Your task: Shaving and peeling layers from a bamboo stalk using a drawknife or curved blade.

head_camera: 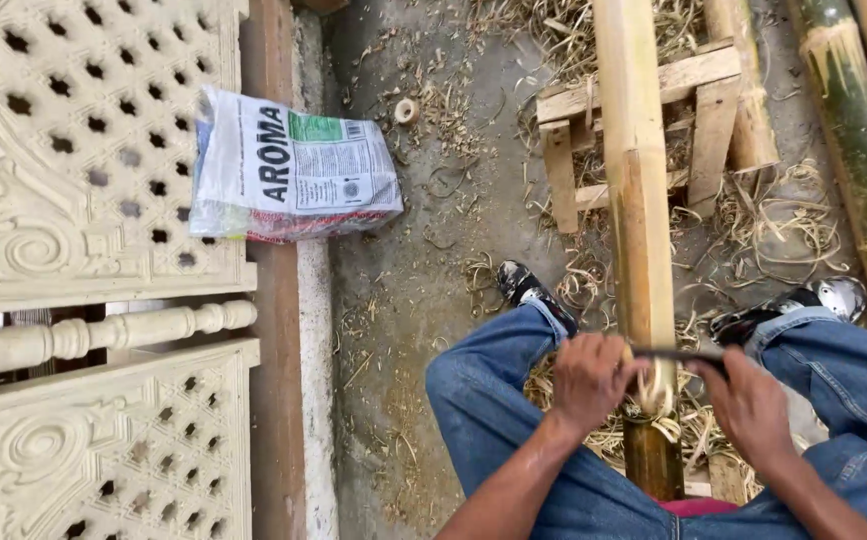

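Bamboo pole (pixel 636 190), long, round and pale where it is peeled, runs between the knees over a rough wooden stand (pixel 698 110), and its upper end is cut off by the frame. Left hand (pixel 588 380) and right hand (pixel 750 405) each close around one end of a dark drawknife (pixel 678 355) lying across the pole; its blade is partly hidden behind a curled shaving (pixel 658 395). Thin dry shavings (pixel 768 225) cover the concrete floor (pixel 403 300).
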